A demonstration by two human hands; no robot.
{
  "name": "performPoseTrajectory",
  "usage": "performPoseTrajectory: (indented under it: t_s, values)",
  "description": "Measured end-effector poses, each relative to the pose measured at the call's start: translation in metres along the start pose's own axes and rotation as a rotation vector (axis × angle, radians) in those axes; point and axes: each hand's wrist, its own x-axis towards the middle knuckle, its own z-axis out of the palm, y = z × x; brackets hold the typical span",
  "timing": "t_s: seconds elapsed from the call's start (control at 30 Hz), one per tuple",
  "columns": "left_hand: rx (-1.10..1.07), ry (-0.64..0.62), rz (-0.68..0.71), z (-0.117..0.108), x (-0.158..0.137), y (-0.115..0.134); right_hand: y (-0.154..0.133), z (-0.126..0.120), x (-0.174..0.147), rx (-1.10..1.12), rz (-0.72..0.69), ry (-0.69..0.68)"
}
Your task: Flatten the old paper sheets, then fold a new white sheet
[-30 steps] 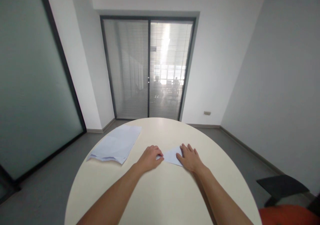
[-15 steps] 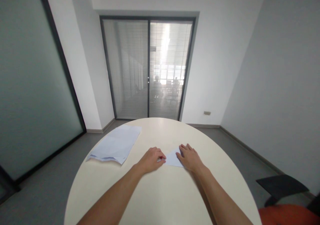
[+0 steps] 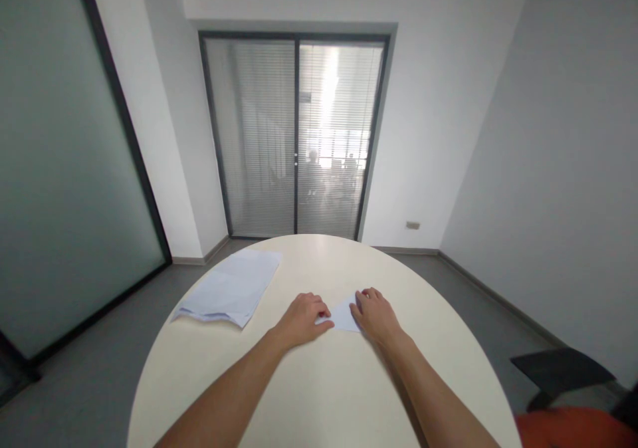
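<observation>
A small sheet of folded white paper (image 3: 345,316) lies on the round table, its sides tapering, between my two hands. My left hand (image 3: 305,318) is at its left end, the paper's tip showing between the thumb and the curled fingers. Over the right part rests my right hand (image 3: 376,312), thumb on the paper and fingers bent at its far right edge. That hand hides the right end of the paper. How the layers are folded cannot be made out.
A stack of white paper sheets (image 3: 232,285) lies at the left of the cream round table (image 3: 319,388), corners lifting. Beyond the table stands a glass door with blinds (image 3: 296,135). A chair with a black armrest (image 3: 563,371) and orange seat (image 3: 578,428) stands at the right.
My right hand has drawn slightly back and its fingers have bent from a flatter spread. My left thumb has slid a little right along the paper and moved off the fingertips.
</observation>
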Motion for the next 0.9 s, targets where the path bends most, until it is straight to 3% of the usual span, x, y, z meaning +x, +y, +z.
performPoseTrajectory:
  t_s: [0.4, 0.7, 0.9]
  values:
    - [-0.060, 0.087, -0.150, 0.010, -0.001, -0.004, -0.010, 0.008, -0.008, -0.004, 0.028, -0.067]
    - [-0.010, -0.083, -0.308, 0.003, -0.003, -0.011, -0.007, 0.014, -0.005, 0.010, 0.056, -0.134]
    - [-0.036, -0.154, -0.334, -0.004, -0.004, -0.022, -0.005, 0.016, -0.005, 0.040, 0.052, -0.139]
